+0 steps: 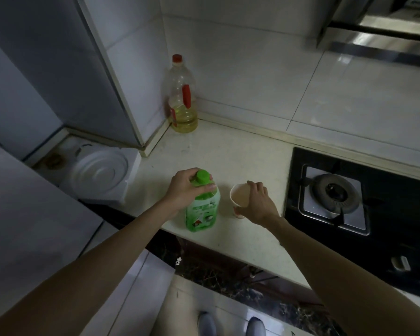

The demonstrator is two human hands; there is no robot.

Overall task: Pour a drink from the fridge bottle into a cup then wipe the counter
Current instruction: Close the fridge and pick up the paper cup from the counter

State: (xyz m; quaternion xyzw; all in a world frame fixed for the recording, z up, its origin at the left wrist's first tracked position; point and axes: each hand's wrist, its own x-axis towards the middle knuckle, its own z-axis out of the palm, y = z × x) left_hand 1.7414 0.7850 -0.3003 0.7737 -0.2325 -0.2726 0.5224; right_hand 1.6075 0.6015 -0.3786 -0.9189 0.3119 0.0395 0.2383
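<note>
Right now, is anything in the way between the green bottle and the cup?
Nothing stands between the green bottle and the cup. But its green cap is on, so no drink can pour yet.

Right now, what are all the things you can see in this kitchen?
green bottle: one, green with green cap, near the counter's front
paper cup: one, pale, right of the bottle
oil bottle: one, clear, red cap, back corner
counter: one, cream
gas stove: one, black, right side
shoes: two, grey, on the floor
left hand: one, grips the green bottle's top
right hand: one, holds the paper cup
</note>
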